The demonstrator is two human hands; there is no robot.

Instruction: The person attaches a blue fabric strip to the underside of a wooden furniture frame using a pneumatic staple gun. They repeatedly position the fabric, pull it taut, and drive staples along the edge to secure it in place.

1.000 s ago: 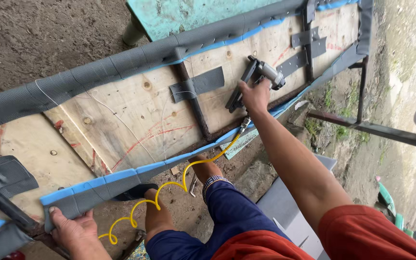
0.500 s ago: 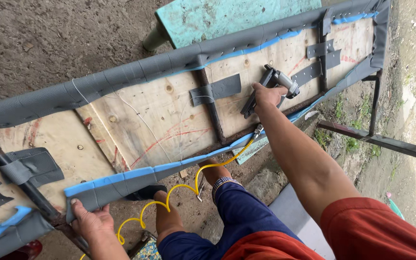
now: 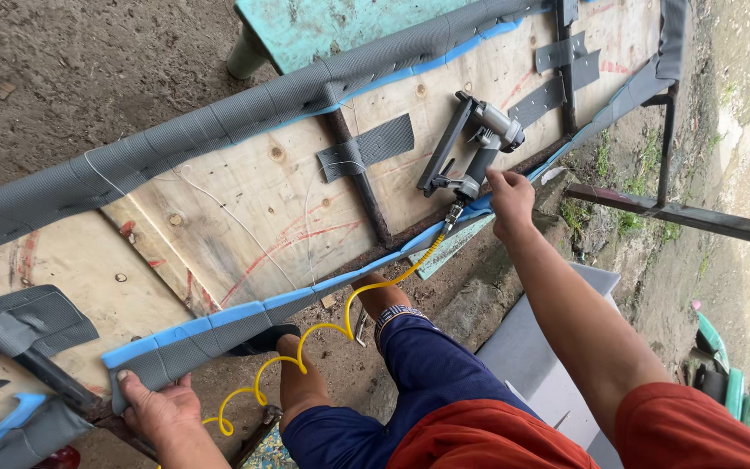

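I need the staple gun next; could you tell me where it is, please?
In the head view, the staple gun lies upper right on the plywood panel, just above the right hand.

I see a matt metal stapler (image 3: pixel 472 148) on rough bare plywood (image 3: pixel 245 200), woven grey cloth (image 3: pixel 219 117) over blue foam (image 3: pixel 193 330), and a glossy yellow hose (image 3: pixel 323 334).

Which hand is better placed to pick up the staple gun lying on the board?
The right hand. It sits at the padded edge just beside the staple gun, near its handle. The left hand is far along the frame, gripping the grey fabric over the blue foam.
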